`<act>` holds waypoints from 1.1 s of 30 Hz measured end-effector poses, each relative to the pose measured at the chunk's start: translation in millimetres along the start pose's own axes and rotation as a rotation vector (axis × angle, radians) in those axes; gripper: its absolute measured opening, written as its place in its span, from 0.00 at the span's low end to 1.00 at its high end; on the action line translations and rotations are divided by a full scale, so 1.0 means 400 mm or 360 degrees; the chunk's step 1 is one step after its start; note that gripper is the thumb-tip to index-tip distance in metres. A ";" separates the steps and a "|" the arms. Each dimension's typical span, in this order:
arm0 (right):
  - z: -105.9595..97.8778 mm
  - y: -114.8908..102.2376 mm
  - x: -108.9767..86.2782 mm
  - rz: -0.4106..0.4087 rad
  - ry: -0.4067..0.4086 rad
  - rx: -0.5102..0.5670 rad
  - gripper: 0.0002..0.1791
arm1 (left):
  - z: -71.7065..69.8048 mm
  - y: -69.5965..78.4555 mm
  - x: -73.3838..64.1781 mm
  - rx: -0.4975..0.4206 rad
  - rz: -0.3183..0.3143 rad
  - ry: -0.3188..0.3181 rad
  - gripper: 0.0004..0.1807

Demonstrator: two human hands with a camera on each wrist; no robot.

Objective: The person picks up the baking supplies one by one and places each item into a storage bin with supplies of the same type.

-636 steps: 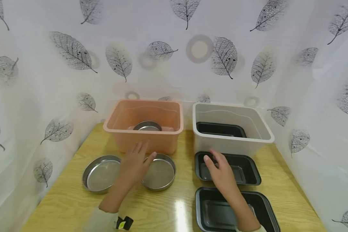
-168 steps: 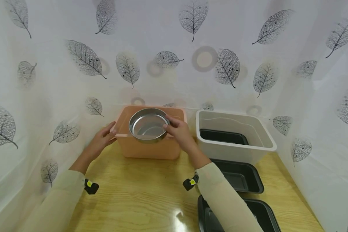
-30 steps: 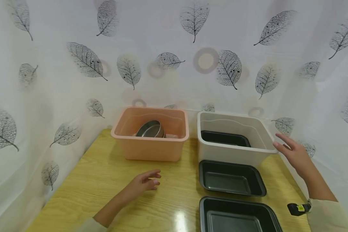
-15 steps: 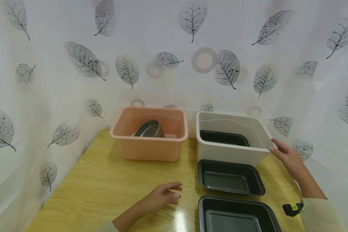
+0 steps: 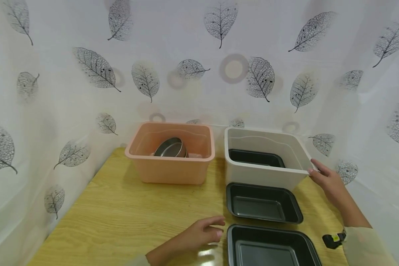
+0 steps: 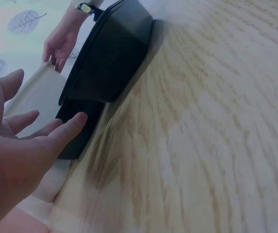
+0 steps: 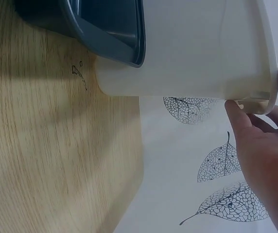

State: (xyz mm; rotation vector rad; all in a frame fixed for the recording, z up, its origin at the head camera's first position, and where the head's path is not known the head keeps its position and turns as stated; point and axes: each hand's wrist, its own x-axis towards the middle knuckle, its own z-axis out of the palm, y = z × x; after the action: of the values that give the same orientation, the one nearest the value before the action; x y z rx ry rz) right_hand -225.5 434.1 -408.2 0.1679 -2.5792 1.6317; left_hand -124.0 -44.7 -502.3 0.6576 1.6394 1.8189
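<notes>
My right hand (image 5: 330, 186) grips the right end of the white plastic bin's rim; in the right wrist view its thumb (image 7: 236, 114) presses under the rim corner. The white bin (image 5: 262, 175) stands at the back right with a black loaf pan (image 5: 256, 158) inside. In front of it lie two more black pans: a nearer-to-bin loaf pan (image 5: 259, 207) and a front pan (image 5: 266, 255). Just left of the front pan hovers my left hand (image 5: 199, 235), fingers loosely extended and holding nothing. The left wrist view shows its fingers (image 6: 66, 133) apart from the dark pans.
A pink plastic bin (image 5: 173, 171) stands at the back left, with round metal cake pans (image 5: 171, 148) inside, one of them tilted. The wooden table (image 5: 119, 221) is bounded by a white leaf-patterned curtain (image 5: 186, 99) at the back and sides.
The round cake pans have gone from the table into the pink bin. Over the last second my right hand has come to grip the white bin's rim, and my left hand has slid right.
</notes>
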 end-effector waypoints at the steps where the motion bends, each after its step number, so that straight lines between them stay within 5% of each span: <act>1: 0.000 0.002 0.000 0.0001 -0.0002 0.0031 0.38 | 0.004 -0.002 0.003 0.0016 -0.0010 -0.0011 0.31; 10: 0.003 0.002 0.000 0.0028 0.0007 0.0108 0.39 | 0.041 -0.027 0.039 0.0037 -0.0027 -0.0012 0.28; 27: 0.005 0.000 0.005 0.0023 -0.0018 0.0222 0.39 | 0.070 -0.027 0.069 0.0326 -0.0096 -0.0023 0.25; 33: 0.006 0.001 0.005 0.0027 -0.0011 0.0186 0.39 | 0.073 -0.023 0.072 0.0239 -0.0125 -0.0030 0.24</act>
State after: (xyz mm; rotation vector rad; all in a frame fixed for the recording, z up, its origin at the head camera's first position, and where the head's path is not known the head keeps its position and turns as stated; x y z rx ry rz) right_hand -227.7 432.1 -409.3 0.1604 -2.4979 1.7915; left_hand -122.4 -3.1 -508.9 0.6631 1.7768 1.6416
